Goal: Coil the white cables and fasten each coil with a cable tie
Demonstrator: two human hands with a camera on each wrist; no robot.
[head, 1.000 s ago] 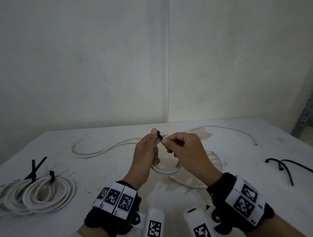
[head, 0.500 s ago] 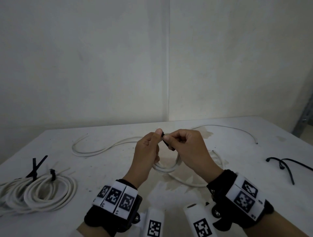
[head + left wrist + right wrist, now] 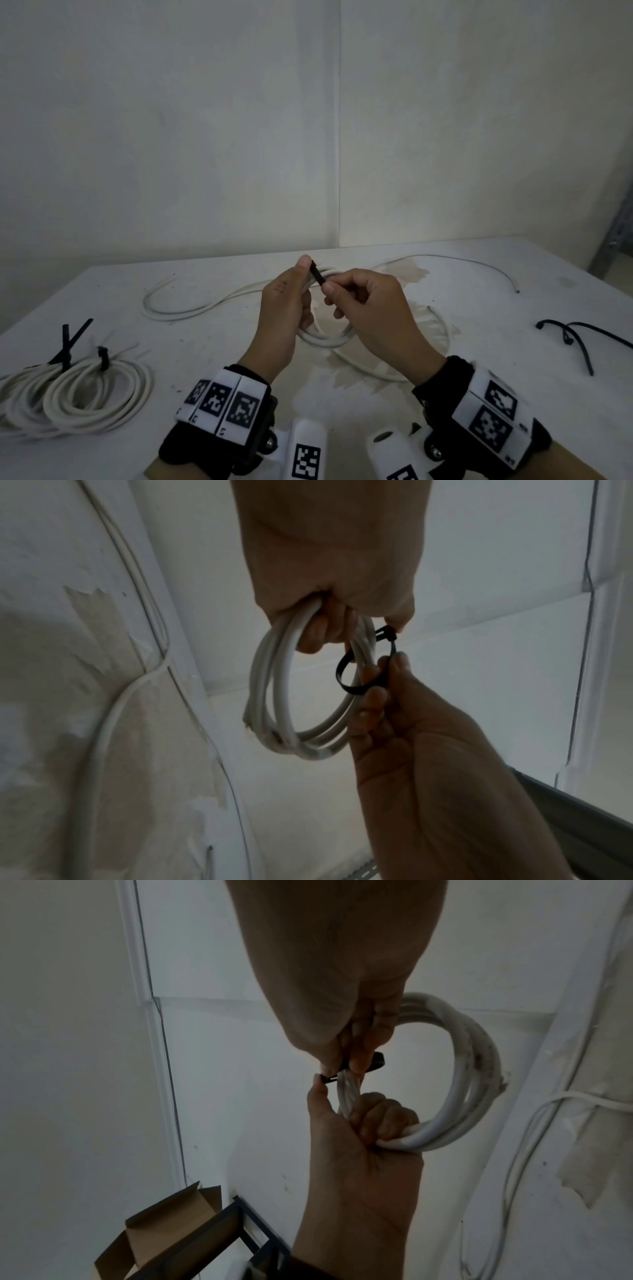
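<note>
Left hand (image 3: 329, 561) grips our springy white coil (image 3: 274, 696), right hand (image 3: 404, 723) pinches the thin black tie (image 3: 342, 674); hold both firmly.

A white table (image 3: 479, 428) with stained patches is filling the lower half of the head view. A cardboard box (image 3: 164, 1240) is sitting at seven o'clock in the right wrist view, beside a dark metal frame (image 3: 253, 1223). Pale walls (image 3: 171, 137) are meeting at twelve o'clock.

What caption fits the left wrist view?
Left hand grips a white cable coil while right hand pinches a black cable tie looped around it.
</note>
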